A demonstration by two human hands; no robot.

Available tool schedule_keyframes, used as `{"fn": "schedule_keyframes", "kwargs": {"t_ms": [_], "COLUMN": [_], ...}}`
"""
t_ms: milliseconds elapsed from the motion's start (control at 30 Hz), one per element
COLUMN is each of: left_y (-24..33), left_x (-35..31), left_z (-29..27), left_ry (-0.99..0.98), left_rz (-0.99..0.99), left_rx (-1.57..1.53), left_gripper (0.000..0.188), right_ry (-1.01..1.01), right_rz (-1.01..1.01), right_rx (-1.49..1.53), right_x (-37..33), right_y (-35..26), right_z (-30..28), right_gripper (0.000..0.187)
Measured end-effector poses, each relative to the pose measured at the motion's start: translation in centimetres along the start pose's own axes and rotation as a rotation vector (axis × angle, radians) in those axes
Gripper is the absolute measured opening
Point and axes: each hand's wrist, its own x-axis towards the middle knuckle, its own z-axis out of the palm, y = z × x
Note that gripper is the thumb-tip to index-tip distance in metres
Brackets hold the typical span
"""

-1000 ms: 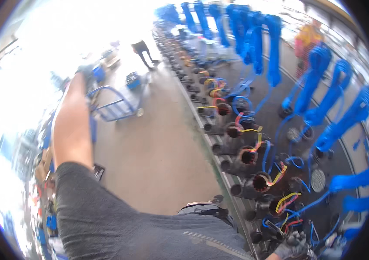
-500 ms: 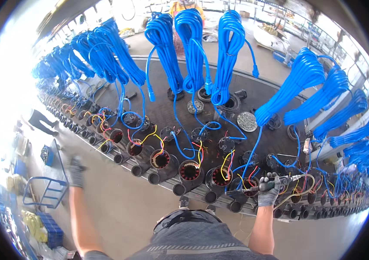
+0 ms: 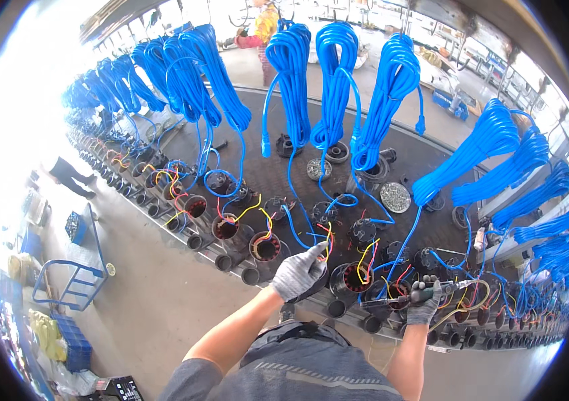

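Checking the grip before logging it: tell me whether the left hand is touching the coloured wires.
Touching. The head view shows the gloved left hand with its fingertips pinching the red and yellow wires.

The gloved left hand (image 3: 300, 273) covers the motor part beneath it, the tool (image 3: 391, 300) in the right hand (image 3: 425, 302) is too small to identify, and the far cable bundles (image 3: 91, 93) blur into glare.

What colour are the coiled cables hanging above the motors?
Bright blue coiled cables, clearest in the head view.

Bright blue cable coils (image 3: 338, 87), red and yellow wires (image 3: 364, 257), grey-gloved left hand (image 3: 298, 274), blue cart (image 3: 71, 284)
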Motion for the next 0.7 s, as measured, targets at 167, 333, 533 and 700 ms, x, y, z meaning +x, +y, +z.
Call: {"fn": "schedule_keyframes", "kwargs": {"t_ms": [167,333,533,700], "left_y": [-2.5,-3.8,-3.0,-2.7], "left_x": [0.0,-1.1,-1.1,-1.2], "left_z": [2.9,3.9,4.1,4.1], "left_ry": [-0.002,-0.128,-0.060,-0.043], "left_rz": [0.030,-0.170,-0.051,-0.042], "left_rx": [-0.061,-0.106,-0.028,-0.049], "left_gripper": [0.043,0.042,0.039,0.036], "right_ry": [0.205,-0.036,-0.047,-0.012], "right_rz": [-0.001,0.085,0.059,0.080], "right_rx": [-0.121,0.051,0.092,0.078], "right_x": [0.0,0.6,0.7,0.6], "right_y": [-0.1,-0.4,0.0,-0.1], "right_z": [0.2,-1.8,-2.0,-1.8], "right_gripper": [0.025,0.022,0.021,0.021]}}
